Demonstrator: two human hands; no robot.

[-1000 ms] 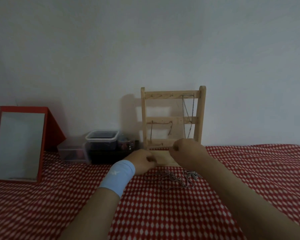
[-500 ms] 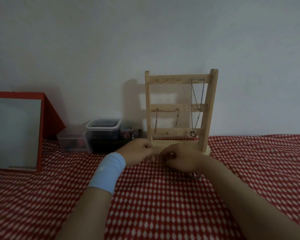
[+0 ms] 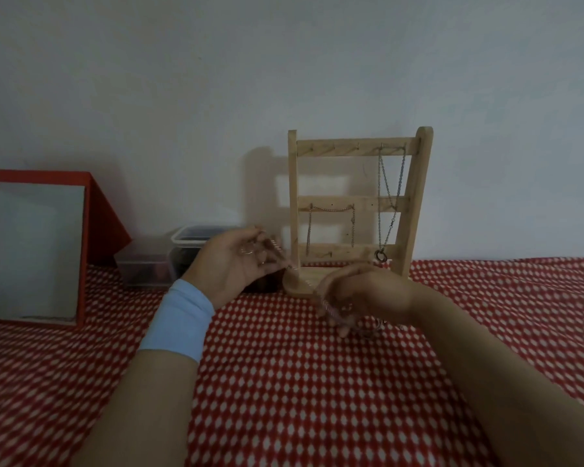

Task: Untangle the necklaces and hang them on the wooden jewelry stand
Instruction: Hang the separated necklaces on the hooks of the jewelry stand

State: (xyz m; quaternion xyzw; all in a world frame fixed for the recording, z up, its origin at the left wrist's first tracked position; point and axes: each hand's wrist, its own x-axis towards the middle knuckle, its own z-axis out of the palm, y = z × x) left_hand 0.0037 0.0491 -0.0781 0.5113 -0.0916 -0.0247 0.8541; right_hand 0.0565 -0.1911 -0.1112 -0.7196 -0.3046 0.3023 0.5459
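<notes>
A: Where's the stand (image 3: 358, 210)?
B: Upright at the back edge of the table (image 3: 317, 399), against the wall, roughly mid-width. Red cloth w/ white dots covers the table.

A: Anything on it?
B: Two chains. A long one (image 3: 390, 197) hangs from the top rail's right hooks, w/ a ring (image 3: 380, 255) at the bottom by the lowest rail. A short one (image 3: 331, 210) is draped across the middle rail, ends dangling on both sides.

A: Left hand (image 3: 233, 264)?
B: Raised, palm toward the camera, just left of the stand's left post. Fingers curled, tips pinching a thin chain (image 3: 284, 261); a small ring-like piece sits near the fingertips. Blue band (image 3: 177, 320) on the wrist.

A: Right hand (image 3: 361, 298)?
B: Lower, in front of the stand's base, fingers curled down and gripping the other end of the same chain. It runs taut btwn the two hands, slanting down to the right.

A: Rest of the tangle?
B: A small heap (image 3: 375, 328) lies on the cloth right under the right hand, partly hidden; can't tell how many pieces.

A: Other stuff?
B: Red-framed mirror (image 3: 36, 251) leaning at the back left edge, and clear tubs (image 3: 169, 261) btwn it and the stand, partly behind the left hand.
</notes>
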